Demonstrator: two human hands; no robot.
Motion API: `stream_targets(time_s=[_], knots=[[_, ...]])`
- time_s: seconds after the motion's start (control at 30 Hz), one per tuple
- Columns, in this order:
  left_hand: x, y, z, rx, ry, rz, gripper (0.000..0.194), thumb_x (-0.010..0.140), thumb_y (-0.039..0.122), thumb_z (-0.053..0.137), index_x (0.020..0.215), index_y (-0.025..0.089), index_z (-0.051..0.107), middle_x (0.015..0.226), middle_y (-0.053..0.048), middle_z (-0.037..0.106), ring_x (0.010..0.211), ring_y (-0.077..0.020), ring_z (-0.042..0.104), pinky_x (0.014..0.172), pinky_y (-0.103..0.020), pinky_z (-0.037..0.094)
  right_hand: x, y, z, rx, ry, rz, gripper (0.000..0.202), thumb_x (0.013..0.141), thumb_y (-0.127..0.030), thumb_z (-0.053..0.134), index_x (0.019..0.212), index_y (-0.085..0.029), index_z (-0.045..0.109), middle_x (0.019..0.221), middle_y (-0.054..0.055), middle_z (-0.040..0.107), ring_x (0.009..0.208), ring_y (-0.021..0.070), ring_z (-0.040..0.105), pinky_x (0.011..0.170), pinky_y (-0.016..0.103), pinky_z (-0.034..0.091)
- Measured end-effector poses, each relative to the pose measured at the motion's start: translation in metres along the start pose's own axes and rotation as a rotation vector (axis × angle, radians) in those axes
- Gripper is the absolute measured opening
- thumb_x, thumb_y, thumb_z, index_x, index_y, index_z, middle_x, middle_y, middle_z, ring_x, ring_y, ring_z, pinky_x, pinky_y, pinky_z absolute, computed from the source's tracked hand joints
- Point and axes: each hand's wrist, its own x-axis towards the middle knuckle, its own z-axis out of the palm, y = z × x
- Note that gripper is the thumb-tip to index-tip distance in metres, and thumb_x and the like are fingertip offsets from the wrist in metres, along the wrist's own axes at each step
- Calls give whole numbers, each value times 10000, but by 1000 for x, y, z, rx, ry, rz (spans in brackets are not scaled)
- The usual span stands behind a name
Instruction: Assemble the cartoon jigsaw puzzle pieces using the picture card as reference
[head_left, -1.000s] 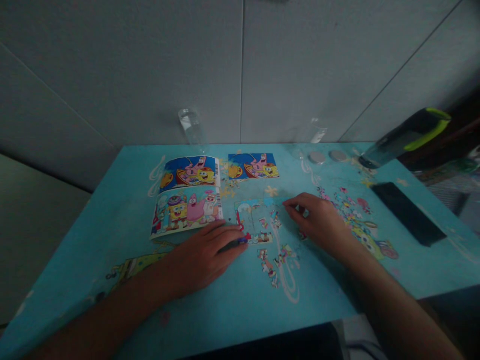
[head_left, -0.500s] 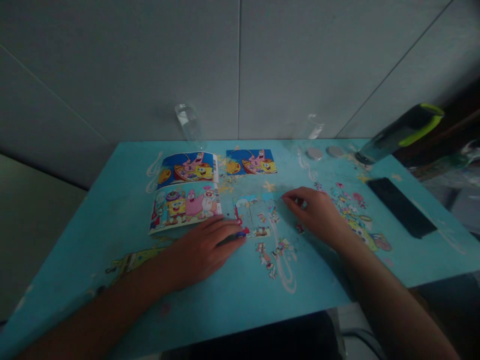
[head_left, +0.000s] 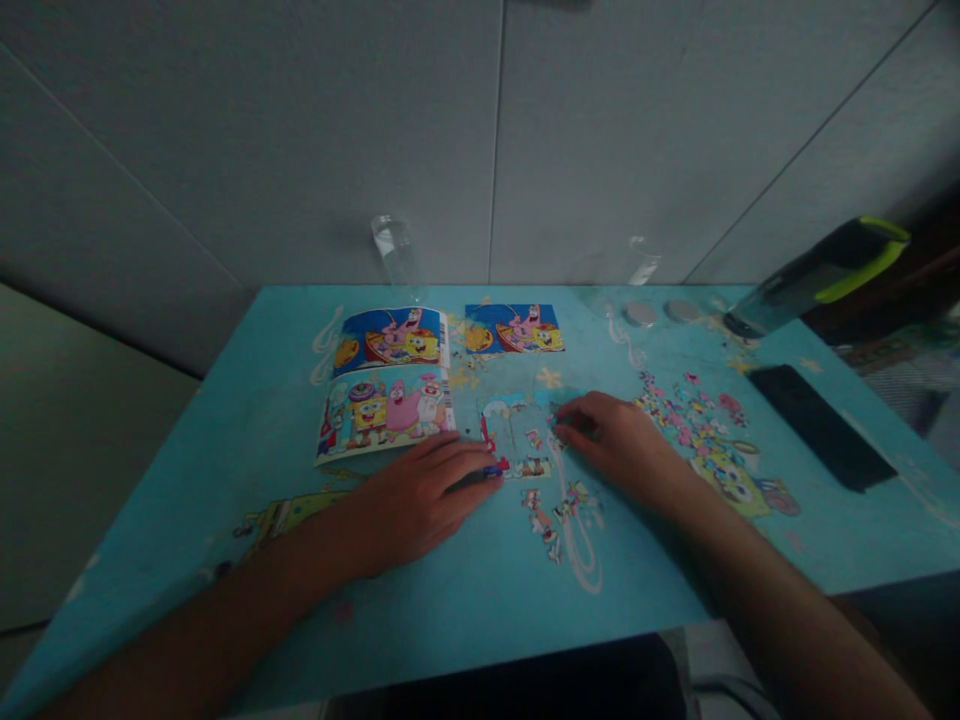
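Note:
A partly joined puzzle frame (head_left: 534, 467) lies on the blue table (head_left: 465, 620), with a few loose pieces inside it. My left hand (head_left: 431, 495) rests flat at its lower left corner, fingers a little apart, the fingertips touching the edge pieces. At the right side of the frame is my right hand (head_left: 611, 440), thumb and index finger pinched together; whatever is between them is too small to make out. Just below the frame lie several loose pieces (head_left: 540, 525). A printed picture sheet (head_left: 386, 400) is behind my left hand, and a smaller picture card (head_left: 514, 328) lies behind the frame.
More small puzzle pieces (head_left: 686, 410) are heaped right of my right hand. Farther right are a black phone-like object (head_left: 821, 425) and a dark bottle (head_left: 817, 270). Two round lids (head_left: 640, 314) and two clear jars (head_left: 397, 255) stand near the wall.
My right hand has moved slightly left and down, closer to the frame's right side, where small pieces lay. My left hand stays at the corner. The whole view has shifted a little.

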Motion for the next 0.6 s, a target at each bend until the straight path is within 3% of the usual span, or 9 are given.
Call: stream_targets(time_s=[0.33, 0.6], knots=[[0, -2, 1, -13, -26, -7, 460, 979, 131, 531, 1434, 198, 535, 1408, -141, 571, 1320, -282, 520, 1138, -558, 448, 1, 1, 0, 74, 28, 53, 120, 928, -298, 639, 966, -228, 729, 863, 25, 738, 741, 177, 663, 690, 301, 474], [0, -2, 1, -41, -7, -6, 443, 986, 131, 514, 1423, 193, 545, 1403, -146, 574, 1324, -284, 524, 1139, -565, 445, 2, 8, -16, 126, 24, 82, 197, 949, -324, 596, 1007, -221, 753, 881, 35, 761, 710, 171, 669, 651, 296, 485]])
